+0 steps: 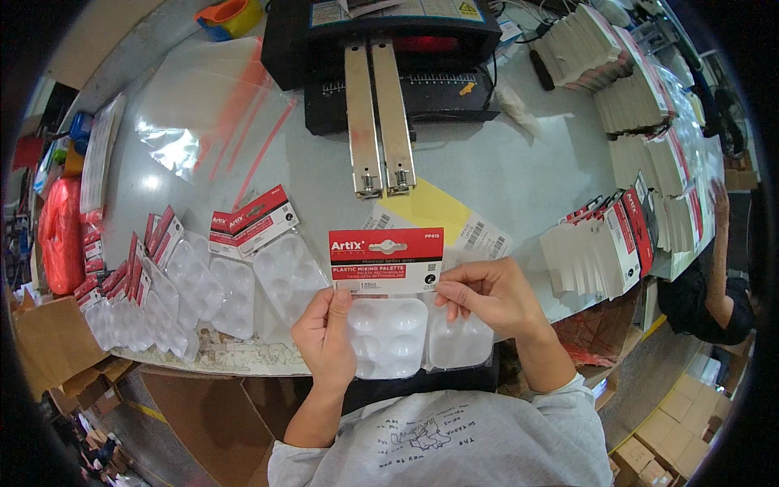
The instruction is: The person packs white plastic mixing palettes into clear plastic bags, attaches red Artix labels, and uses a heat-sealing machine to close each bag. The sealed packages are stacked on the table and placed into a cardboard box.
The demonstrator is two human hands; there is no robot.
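Left hand: pinching the lower left corner of the header card between thumb and fingers.
Right hand: pinching the lower right edge of the same card between thumb and curled fingers.
Header card: facing up in red, black and white, stretching between the 2 hands above the table's front edge.
White palette: showing directly below the card, between the 2 hands, with rounded wells.
Second palette: lying just right of the first, partly hiding under the right hand.
Left side of table: holding a row of carded palettes, leaning and overlapping along the front edge.
Back left: carrying clear plastic bags with red strips.
Black machine: standing at the back, pointing 2 metal rails forward.
Yellow paper: lying behind the card, beside barcode sheets.
Right side: bearing stacks of cards.
Far right: showing another person's arm, perhaps touching the stacks, too blurred for telling.
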